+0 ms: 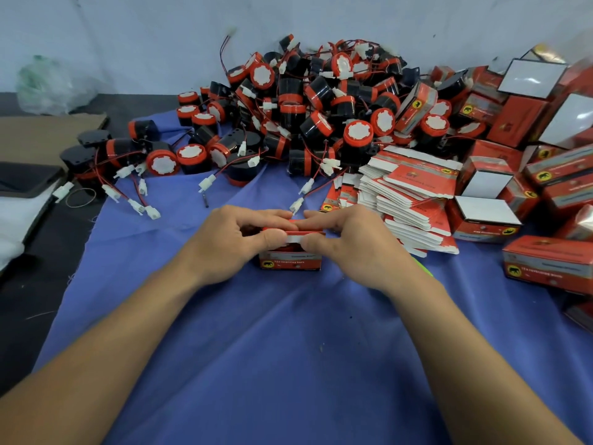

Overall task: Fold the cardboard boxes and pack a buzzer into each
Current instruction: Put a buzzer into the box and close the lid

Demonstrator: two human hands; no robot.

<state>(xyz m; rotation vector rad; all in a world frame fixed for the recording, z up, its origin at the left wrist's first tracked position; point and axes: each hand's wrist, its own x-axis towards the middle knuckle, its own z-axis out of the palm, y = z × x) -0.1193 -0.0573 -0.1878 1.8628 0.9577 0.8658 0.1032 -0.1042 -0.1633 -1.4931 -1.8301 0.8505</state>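
While my left hand (221,242) and right hand (353,248) pinch the white top flap (293,239) of the small red cardboard box (290,263), their fingers hide most of its interior.

- a wrinkled blue cloth (288,348) is spread over a dark table top (19,316).
- a crumpled clear plastic bag (51,85) is seen far left, against the pale wall (128,33).
- a flat brown cardboard sheet (41,136) is laid just in front of the bag.
- a thin elastic ring (81,197) is laid near the left edge of the cloth.
- some white material (16,220) is seen at the left edge; its kind cannot be told.
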